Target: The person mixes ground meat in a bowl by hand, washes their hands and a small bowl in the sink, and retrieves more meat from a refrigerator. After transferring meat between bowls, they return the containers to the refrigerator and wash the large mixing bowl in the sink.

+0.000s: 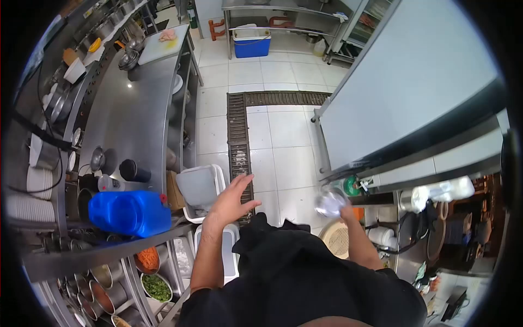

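As I look down through the head camera, white tiled floor [289,131] spreads ahead, a steel counter [122,122] to its left, a blue jerrycan [128,212] near that. Beside a white tub [220,182], my left hand [231,200] hangs spread, holding nothing; my right hand [347,212] grips a blurred, shiny bowl-like piece [328,203] above the floor.

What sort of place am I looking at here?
Most likely a commercial kitchen, perhaps a restaurant's. The signs are the long steel worktop, the many stacked white plates, and the containers holding chopped greens and shredded orange food.
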`<action>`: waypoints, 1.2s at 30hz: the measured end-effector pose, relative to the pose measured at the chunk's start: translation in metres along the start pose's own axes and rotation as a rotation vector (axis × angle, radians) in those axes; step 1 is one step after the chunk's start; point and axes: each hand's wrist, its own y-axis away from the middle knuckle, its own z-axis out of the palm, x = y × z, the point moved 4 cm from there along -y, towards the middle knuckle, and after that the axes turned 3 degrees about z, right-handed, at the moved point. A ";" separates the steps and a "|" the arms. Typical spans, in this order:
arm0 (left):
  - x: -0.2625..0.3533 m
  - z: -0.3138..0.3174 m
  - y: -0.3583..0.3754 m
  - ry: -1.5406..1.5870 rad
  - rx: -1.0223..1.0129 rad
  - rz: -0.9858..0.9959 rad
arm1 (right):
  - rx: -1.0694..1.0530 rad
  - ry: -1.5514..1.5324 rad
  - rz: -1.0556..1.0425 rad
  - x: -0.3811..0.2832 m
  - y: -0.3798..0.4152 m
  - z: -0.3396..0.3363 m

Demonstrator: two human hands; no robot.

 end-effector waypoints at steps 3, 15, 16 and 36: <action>-0.010 -0.037 -0.058 0.013 -0.015 -0.060 | 0.066 0.104 0.438 0.103 0.025 -0.043; -0.089 -0.067 -0.328 -0.211 -0.257 -0.355 | -0.158 0.053 0.603 -0.041 -0.176 0.030; -0.078 -0.081 -0.351 -0.163 -0.231 -0.303 | -0.137 0.067 0.542 -0.068 -0.223 0.033; -0.341 -0.280 -0.643 -0.106 0.040 -0.612 | 0.071 0.235 -0.154 -0.660 -0.749 0.029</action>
